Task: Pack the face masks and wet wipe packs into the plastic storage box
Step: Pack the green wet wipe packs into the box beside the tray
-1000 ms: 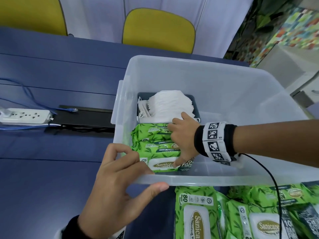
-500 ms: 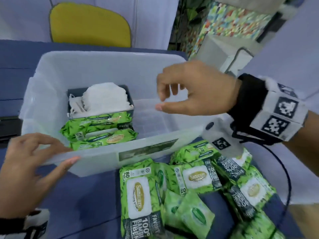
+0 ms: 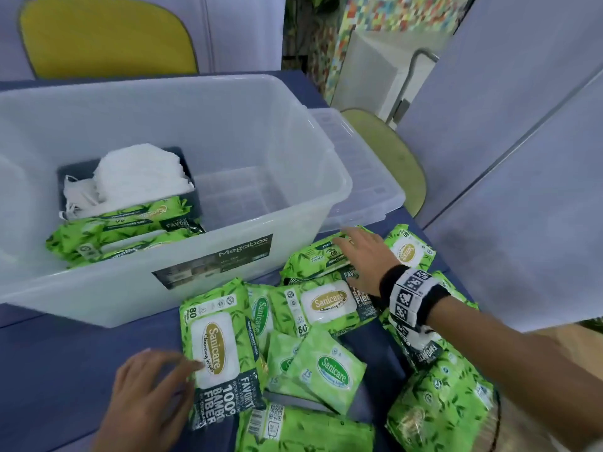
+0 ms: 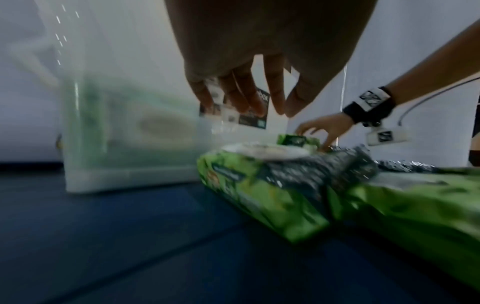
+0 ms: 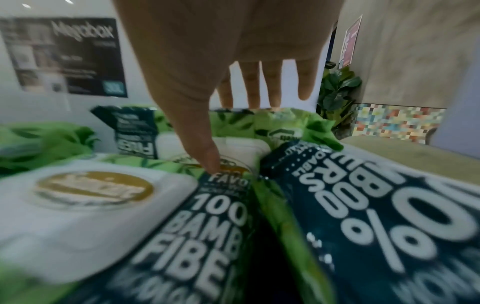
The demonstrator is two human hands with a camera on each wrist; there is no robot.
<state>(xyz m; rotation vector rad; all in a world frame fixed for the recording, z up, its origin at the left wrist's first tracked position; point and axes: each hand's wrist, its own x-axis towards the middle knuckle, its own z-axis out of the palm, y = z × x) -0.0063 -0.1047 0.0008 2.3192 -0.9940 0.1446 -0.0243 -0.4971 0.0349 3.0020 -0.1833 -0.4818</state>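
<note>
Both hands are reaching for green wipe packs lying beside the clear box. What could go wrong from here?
1. The right hand reaches onto a green wet wipe pack resting on other packs in the loose pile; lifting it may shift its neighbours.
2. The left hand touches only the edge of the large green pack with the white flap; a shallow hold may slip.
3. Inside the clear plastic storage box, packs stand crowded against the white face masks; more could crush them.

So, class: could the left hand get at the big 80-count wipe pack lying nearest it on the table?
Probably yes: the left hand already has its fingertips at the wipe pack, which lies flat, face-up, uncovered.
</note>
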